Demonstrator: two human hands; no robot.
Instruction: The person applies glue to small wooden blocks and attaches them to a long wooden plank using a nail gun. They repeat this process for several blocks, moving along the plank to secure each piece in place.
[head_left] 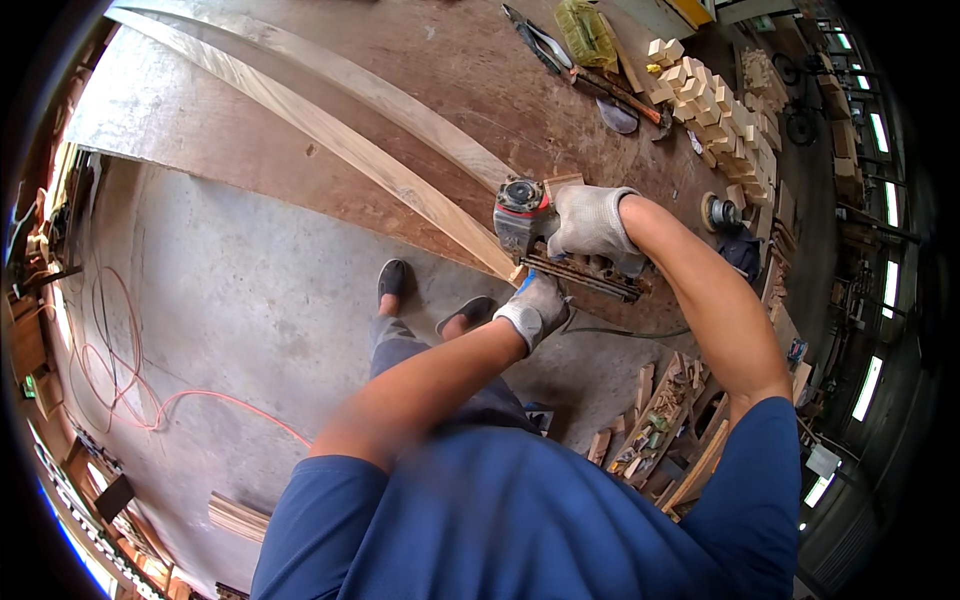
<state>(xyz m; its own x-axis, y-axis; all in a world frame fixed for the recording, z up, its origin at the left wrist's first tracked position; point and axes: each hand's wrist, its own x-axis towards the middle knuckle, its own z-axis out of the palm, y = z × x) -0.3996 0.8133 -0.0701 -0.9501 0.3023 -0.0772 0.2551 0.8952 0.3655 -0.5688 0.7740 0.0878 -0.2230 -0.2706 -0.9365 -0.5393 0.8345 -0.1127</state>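
My right hand (592, 222), in a pale knit glove, is closed round the handle of a grey nail gun (518, 228) with a red ring near its round top. Its long magazine (582, 278) reaches to the right, just above my left hand (540, 303). That gloved hand is closed at the near end of a long wooden board (400, 185), with a bit of blue showing at the fingers. The magazine partly hides those fingers. A second long board (380, 95) lies beyond the first, its near end by the nail gun.
The brown worktable (300, 150) carries stacked small wood blocks (710, 105), a hammer (625, 95), pliers (540, 42), a yellow packet (585, 35) and a round power-tool head (718, 212). A dark hose (630, 332) runs rightward. Scrap wood (660, 410) and a red hose (215, 393) lie lower down.
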